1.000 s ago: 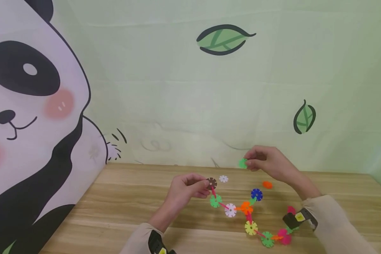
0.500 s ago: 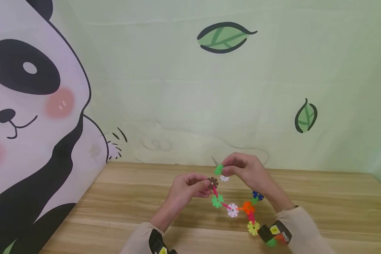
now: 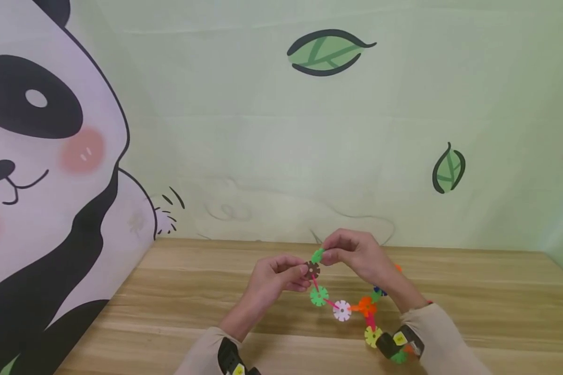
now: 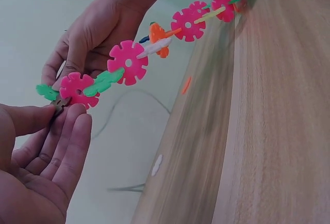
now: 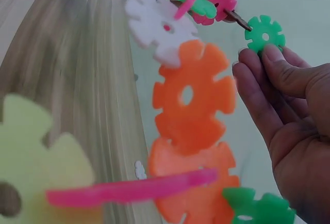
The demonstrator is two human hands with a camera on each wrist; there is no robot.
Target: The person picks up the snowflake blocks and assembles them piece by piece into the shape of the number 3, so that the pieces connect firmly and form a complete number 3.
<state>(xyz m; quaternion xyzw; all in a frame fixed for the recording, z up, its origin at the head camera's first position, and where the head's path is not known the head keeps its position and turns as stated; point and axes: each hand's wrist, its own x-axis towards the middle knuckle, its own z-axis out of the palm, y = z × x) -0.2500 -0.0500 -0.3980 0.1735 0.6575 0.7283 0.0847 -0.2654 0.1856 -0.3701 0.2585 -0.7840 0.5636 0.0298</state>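
Observation:
My left hand [image 3: 277,273] pinches a brown notched disc [image 3: 312,271], the end piece of a chain of interlocking plastic flower discs. A green disc [image 5: 265,35] is pinched between the thumb and fingers of my right hand [image 3: 356,258]. Its edge meets the brown disc's edge; how deep the slots sit is unclear. From the brown disc the chain runs down through pink, a green disc [image 3: 319,296], a white disc [image 3: 342,311], orange discs [image 3: 367,307] and a yellow disc [image 3: 372,337]. My right forearm and wrist camera hide its far part.
A loose white disc [image 4: 157,165] and a loose orange disc [image 4: 186,85] lie on the wooden table [image 3: 192,291]. A blue disc [image 3: 380,290] on a side branch is partly behind the right forearm. Behind the table hangs a printed cloth [image 3: 244,130].
My right hand has moved left and slightly down, bringing the green disc to the brown one. The left hand has stayed nearly still with its grip on the brown disc.

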